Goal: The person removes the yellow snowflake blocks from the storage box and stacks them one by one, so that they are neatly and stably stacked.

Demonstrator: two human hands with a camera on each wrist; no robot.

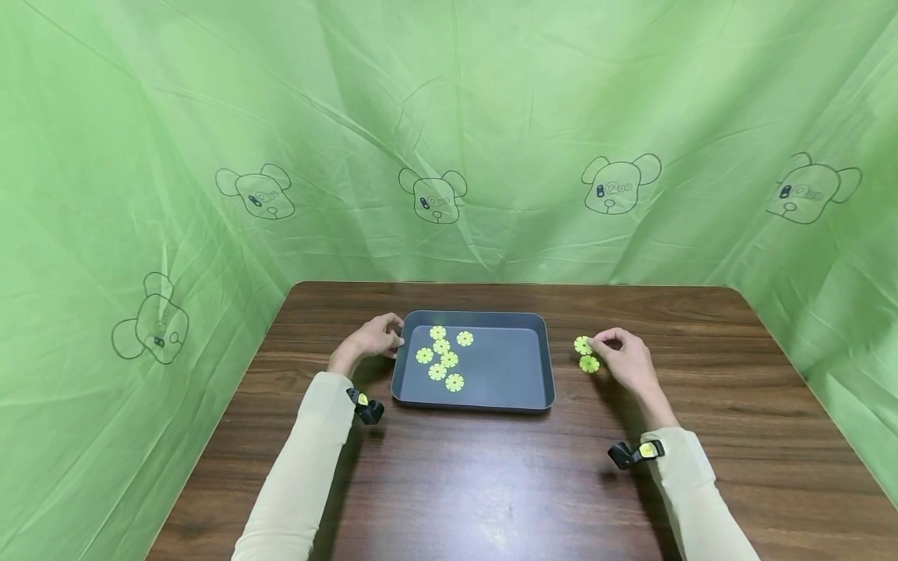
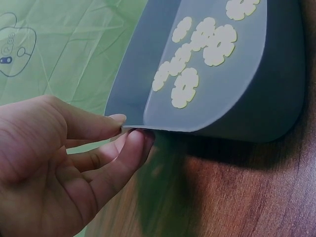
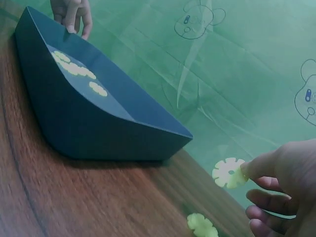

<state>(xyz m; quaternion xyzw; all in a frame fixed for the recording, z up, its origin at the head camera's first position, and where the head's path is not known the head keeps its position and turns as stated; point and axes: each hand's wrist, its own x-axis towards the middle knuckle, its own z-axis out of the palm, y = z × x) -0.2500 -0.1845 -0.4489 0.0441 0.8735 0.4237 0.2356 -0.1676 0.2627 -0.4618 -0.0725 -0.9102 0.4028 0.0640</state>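
Observation:
A dark grey rectangular tray (image 1: pixel 505 366) sits on the table, with several yellow-green notched plastic discs (image 1: pixel 454 382) lying flat toward its left side. My left hand (image 1: pixel 379 336) pinches the tray's left rim between thumb and fingers, as the left wrist view shows up close (image 2: pixel 59 153). To the right of the tray, my right hand (image 1: pixel 627 362) pinches one notched disc (image 3: pixel 229 173) by its edge between thumb and forefinger. A second loose disc (image 1: pixel 589 364) lies on the table just below the held one.
The brown wooden table (image 1: pixel 491 483) extends around the tray. Behind it and at both sides hangs a green curtain (image 1: pixel 519 93) printed with bear-head outlines. Each wrist carries a black strapped camera (image 1: pixel 368 407).

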